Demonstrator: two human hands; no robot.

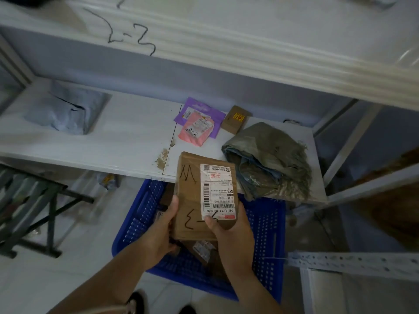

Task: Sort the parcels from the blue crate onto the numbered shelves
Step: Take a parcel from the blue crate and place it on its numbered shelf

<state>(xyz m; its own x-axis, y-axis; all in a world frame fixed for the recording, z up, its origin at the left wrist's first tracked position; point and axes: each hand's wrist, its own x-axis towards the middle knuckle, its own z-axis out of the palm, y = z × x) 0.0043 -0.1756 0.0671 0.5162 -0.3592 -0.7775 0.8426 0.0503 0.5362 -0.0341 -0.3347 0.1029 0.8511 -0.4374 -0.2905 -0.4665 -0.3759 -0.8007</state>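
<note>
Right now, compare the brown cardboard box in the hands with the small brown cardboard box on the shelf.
The held brown cardboard box is larger, above the blue crate; the small brown cardboard box lies on the white shelf. The held box bears a white label and black handwriting; the small one, a yellow sticker. Both are brown cardboard.

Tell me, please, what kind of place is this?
Probably a small parcel sorting or pickup room. White shelves carry handwritten numbers, labelled mailers such as the pink one lie on them, and both hands (left, right) hold a cardboard parcel with a shipping label above a blue crate.
</note>
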